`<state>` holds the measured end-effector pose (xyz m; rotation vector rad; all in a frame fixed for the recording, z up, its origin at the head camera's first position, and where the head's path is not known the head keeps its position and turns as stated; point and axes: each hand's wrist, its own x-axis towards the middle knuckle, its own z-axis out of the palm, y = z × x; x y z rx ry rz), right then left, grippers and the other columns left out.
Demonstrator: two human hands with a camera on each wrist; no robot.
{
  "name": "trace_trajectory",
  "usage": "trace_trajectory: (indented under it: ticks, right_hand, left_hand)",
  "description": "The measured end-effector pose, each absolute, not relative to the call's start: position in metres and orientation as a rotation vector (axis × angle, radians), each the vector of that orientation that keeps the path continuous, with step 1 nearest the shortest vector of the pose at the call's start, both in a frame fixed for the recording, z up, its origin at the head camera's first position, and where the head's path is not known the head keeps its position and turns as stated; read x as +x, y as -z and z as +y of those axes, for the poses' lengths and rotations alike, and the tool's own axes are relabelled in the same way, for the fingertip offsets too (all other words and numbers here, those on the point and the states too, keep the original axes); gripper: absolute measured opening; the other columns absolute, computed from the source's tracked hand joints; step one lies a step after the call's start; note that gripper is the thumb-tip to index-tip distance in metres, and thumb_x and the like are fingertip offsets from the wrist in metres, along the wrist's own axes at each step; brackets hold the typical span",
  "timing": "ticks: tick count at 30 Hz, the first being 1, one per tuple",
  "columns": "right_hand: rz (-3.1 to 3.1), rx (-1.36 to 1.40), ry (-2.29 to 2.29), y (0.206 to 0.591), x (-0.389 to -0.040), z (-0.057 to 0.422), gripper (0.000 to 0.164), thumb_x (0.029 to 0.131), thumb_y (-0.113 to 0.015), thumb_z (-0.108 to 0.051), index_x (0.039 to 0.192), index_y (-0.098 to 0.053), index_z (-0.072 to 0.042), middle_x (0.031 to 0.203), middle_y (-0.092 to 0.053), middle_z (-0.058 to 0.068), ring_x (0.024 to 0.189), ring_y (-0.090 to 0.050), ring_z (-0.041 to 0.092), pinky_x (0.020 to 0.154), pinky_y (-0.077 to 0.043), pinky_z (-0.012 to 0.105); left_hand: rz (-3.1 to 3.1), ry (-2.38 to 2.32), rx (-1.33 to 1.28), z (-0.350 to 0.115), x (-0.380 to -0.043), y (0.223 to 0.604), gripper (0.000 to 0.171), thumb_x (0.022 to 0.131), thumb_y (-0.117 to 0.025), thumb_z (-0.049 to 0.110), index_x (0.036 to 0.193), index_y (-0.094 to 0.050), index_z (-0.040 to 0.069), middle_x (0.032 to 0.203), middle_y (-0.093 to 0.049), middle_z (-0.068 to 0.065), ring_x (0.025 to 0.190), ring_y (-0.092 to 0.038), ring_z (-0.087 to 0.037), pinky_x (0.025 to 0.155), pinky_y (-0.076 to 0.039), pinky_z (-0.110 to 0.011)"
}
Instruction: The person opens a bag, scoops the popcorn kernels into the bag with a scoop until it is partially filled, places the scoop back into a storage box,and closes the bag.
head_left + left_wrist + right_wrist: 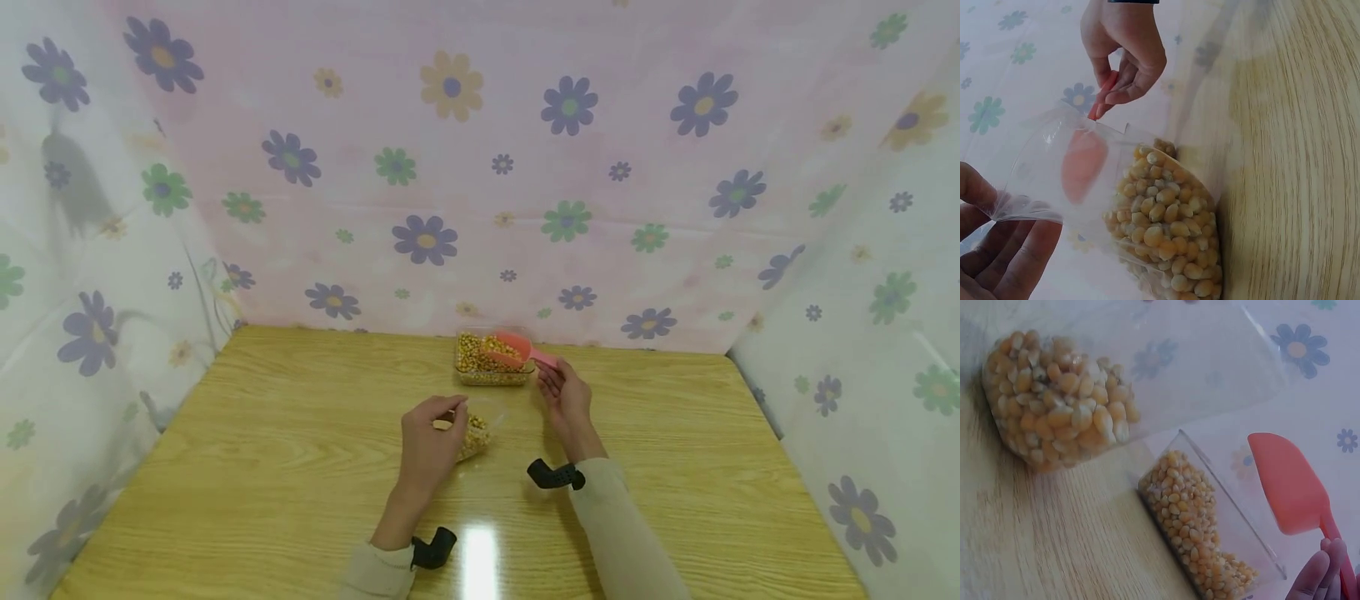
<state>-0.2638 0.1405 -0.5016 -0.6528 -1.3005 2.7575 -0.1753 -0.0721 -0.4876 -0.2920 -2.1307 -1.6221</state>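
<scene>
Between thumb and fingers my left hand [431, 437] pinches the top edge of a clear plastic bag [1035, 156]. Corn kernels [1166, 225] fill the bag's lower part, and it stands on the table. My right hand [567, 400] grips the handle of a red scoop [1291, 487]. In the head view the scoop, with kernels in it, is over a clear rectangular container [491, 377] of corn kernels [1185, 519]. The container sits behind the bag, near the back edge of the table.
The wood-grain table [300, 450] meets a flower-patterned cloth [480, 167] at the back. More patterned cloth hangs on both sides. A black wrist mount [435, 548] is on the left sleeve and another black mount [553, 475] on the right.
</scene>
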Motion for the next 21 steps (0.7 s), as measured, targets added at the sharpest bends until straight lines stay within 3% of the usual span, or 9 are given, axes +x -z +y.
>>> trace_trajectory:
  ticks: [7,14,18,21]
  right_hand:
    - [-1.217,-0.648,-2.811,0.496,-0.253,0.141,0.024,0.11,-0.044,-0.022,0.124,-0.059,-0.008,0.083,-0.076,0.002,0.07,-0.066,0.009,0.071,-0.056,0.021]
    - [-1.216,-0.598,-2.83,0.486,-0.24,0.141,0.025,0.11,-0.046,-0.023,0.101,-0.062,-0.007,0.081,-0.075,0.003,0.066,-0.064,0.008,0.066,-0.055,0.02]
    - [-1.274,-0.532,-2.857,0.479,-0.228,0.14,0.027,0.111,-0.045,-0.024,0.097,-0.061,-0.008,0.08,-0.075,0.002,0.065,-0.063,0.007,0.065,-0.055,0.019]
    - [-1.325,-0.467,-2.873,0.477,-0.218,0.14,0.029,0.111,-0.043,-0.024,0.097,-0.063,-0.008,0.08,-0.075,0.001,0.066,-0.063,0.006,0.066,-0.055,0.019]
  left_hand:
    - [-2.138,1.66,-0.207,-0.069,-0.172,0.485,0.017,0.093,-0.067,-0.003,0.103,-0.08,0.002,0.086,-0.074,-0.012,0.073,-0.069,-0.022,0.051,-0.055,-0.022]
    - [-2.123,1.687,-0.154,-0.067,-0.172,0.485,0.016,0.092,-0.068,-0.001,0.102,-0.08,0.001,0.086,-0.075,-0.009,0.073,-0.069,-0.021,0.059,-0.058,-0.03]
    - [-2.117,1.679,-0.137,-0.067,-0.172,0.486,0.016,0.092,-0.068,-0.001,0.101,-0.081,0.002,0.085,-0.076,-0.007,0.072,-0.069,-0.02,0.064,-0.059,-0.035]
    - [-2.12,1.676,-0.135,-0.067,-0.171,0.486,0.016,0.093,-0.068,-0.001,0.101,-0.081,0.002,0.086,-0.076,-0.01,0.072,-0.069,-0.021,0.062,-0.058,-0.031]
